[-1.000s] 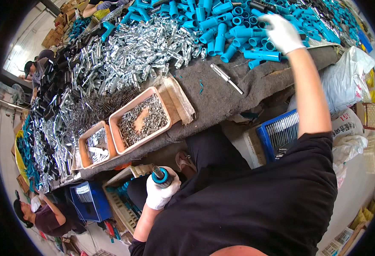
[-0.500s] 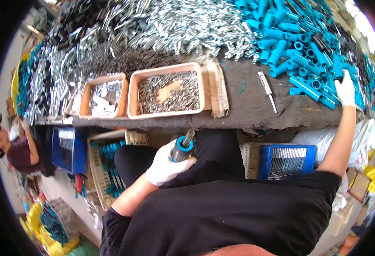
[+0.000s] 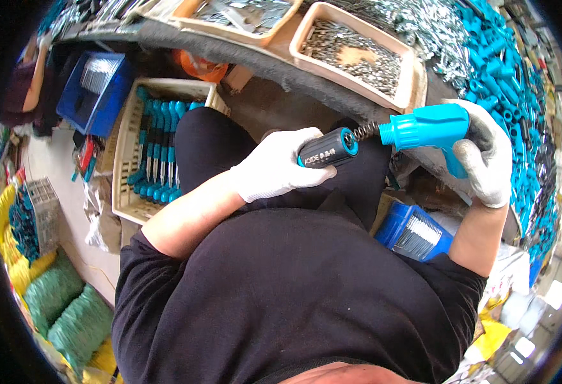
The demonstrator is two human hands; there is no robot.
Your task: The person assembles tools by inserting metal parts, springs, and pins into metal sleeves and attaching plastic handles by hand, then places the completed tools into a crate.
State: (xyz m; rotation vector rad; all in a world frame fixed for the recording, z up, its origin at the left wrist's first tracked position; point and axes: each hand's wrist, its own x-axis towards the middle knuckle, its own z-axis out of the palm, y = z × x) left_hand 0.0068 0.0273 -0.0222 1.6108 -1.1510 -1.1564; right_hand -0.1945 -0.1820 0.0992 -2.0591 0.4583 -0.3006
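One black cylinder [image 3: 324, 151], gripped by left fingers [image 3: 319, 176], slants rightward toward a blue handle [image 3: 436, 125] right fingers [image 3: 470, 161] clasp

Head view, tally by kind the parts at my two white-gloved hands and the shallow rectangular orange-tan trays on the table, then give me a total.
Blue-rimmed black cylindrical sleeve, in the left hand: 1
Bright blue angled plastic handle piece, in the right hand: 1
Dark metal coil spring, between those two: 1
Shallow rectangular orange-tan trays: 2
Total: 5
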